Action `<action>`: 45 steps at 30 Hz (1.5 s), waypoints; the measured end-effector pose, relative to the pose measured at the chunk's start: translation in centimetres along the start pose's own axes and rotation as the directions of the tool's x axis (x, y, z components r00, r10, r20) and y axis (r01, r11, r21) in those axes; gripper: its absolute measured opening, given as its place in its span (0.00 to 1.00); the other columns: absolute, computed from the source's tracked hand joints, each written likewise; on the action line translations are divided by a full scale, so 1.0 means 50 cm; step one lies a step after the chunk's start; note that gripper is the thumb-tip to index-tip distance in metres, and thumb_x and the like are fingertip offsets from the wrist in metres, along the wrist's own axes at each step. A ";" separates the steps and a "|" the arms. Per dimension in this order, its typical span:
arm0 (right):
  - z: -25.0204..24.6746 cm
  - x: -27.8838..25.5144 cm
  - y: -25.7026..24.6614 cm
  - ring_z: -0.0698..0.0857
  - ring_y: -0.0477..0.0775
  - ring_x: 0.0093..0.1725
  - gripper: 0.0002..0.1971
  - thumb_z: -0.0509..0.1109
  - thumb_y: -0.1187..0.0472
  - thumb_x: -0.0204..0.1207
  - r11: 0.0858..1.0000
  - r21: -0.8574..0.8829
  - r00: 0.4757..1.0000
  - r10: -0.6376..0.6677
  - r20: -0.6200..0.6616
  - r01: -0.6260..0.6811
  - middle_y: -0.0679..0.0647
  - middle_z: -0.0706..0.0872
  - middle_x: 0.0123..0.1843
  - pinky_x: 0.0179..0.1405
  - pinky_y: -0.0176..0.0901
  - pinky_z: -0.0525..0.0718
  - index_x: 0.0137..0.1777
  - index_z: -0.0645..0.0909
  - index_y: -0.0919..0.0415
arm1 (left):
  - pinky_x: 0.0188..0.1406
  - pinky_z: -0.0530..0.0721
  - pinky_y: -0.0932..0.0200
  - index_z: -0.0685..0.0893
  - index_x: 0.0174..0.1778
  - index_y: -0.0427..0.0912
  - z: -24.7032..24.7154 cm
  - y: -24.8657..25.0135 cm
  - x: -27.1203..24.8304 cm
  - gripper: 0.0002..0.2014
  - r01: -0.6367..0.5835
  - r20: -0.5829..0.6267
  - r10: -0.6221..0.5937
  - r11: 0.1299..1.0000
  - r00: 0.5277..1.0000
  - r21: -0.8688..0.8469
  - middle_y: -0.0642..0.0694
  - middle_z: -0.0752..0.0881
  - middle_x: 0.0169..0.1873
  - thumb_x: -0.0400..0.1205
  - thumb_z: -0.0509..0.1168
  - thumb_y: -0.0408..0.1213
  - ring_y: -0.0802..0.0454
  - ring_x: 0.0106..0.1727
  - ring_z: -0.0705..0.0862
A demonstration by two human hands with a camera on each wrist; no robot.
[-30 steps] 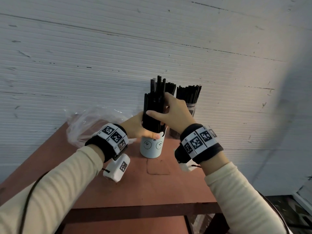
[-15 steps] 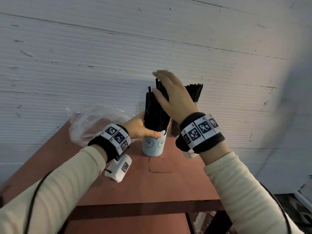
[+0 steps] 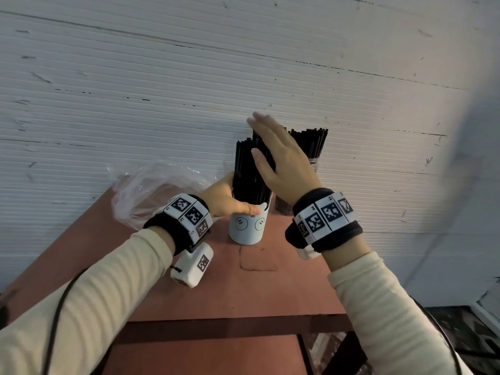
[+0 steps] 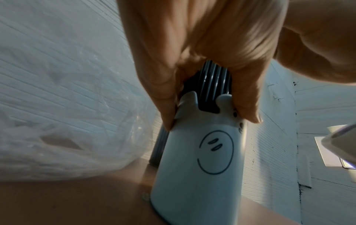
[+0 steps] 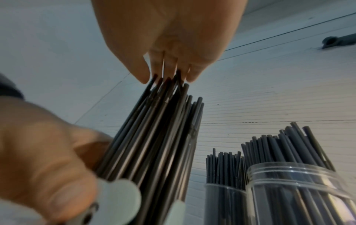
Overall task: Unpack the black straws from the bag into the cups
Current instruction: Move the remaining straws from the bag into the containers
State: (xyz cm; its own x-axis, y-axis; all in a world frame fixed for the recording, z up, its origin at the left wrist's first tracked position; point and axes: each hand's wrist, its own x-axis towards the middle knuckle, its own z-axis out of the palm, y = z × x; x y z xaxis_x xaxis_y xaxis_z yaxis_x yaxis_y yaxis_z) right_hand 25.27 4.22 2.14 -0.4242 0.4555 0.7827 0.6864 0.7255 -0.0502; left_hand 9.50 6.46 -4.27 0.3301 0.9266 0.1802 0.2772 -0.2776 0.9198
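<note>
A white cup (image 3: 247, 228) with a drawn face stands on the brown table (image 3: 270, 288), packed with upright black straws (image 3: 247, 169). My left hand (image 3: 224, 198) grips the cup at its rim, thumb in front and fingers behind, around the base of the bundle. The left wrist view shows the thumb and fingers (image 4: 167, 109) straddling the cup (image 4: 202, 167) and the straws (image 4: 213, 82). My right hand (image 3: 281, 161) is held flat over the bundle. In the right wrist view its straight fingertips (image 5: 144, 76) touch the tops of the straws (image 5: 154, 129).
Two clear jars (image 5: 298, 190) (image 5: 223, 197) full of black straws stand just right of and behind the white cup, close to the wall. A crumpled clear plastic bag (image 3: 151, 190) lies at the table's back left. The table's front edge is near me.
My right hand let go of the side of the bundle and rose to lie flat on the straw tops. The left hand kept its hold on the cup.
</note>
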 end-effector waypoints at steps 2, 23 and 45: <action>0.014 -0.009 -0.002 0.74 0.57 0.75 0.20 0.61 0.61 0.84 0.998 -0.056 0.999 0.004 0.053 -0.001 0.57 0.79 0.73 0.77 0.51 0.69 0.74 0.74 0.63 | 0.67 0.79 0.51 0.71 0.65 0.52 -0.001 0.001 0.001 0.36 0.004 0.003 -0.004 1.000 1.000 -0.005 0.52 0.83 0.60 0.65 0.83 0.32 0.52 0.66 0.81; -0.034 -0.057 0.142 0.51 0.55 0.85 0.58 0.75 0.37 0.68 0.674 0.167 0.687 0.725 0.036 -0.720 0.58 0.50 0.86 0.83 0.49 0.55 0.85 0.43 0.64 | 0.56 0.86 0.52 0.85 0.53 0.46 0.003 0.004 0.087 0.35 0.257 -0.313 -0.170 0.930 0.935 0.263 0.48 0.90 0.47 0.50 0.81 0.53 0.49 0.52 0.88; 0.129 -0.037 0.347 0.78 0.60 0.69 0.42 0.80 0.46 0.67 0.454 0.301 0.489 0.871 0.047 -0.839 0.59 0.78 0.70 0.68 0.51 0.78 0.75 0.65 0.61 | 0.70 0.76 0.50 0.64 0.73 0.28 -0.016 -0.036 0.288 0.45 0.522 -0.621 -0.320 0.836 0.716 0.171 0.34 0.72 0.72 0.68 0.81 0.41 0.39 0.72 0.75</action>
State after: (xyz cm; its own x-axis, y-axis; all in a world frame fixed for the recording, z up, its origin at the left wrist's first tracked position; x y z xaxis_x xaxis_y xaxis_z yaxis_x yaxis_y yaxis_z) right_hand 34.15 19.31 -4.20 0.3627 0.8790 0.3094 0.4895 0.1028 -0.8659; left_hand 13.02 20.53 -3.06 -0.4123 0.9096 0.0509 0.5584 0.2081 0.8031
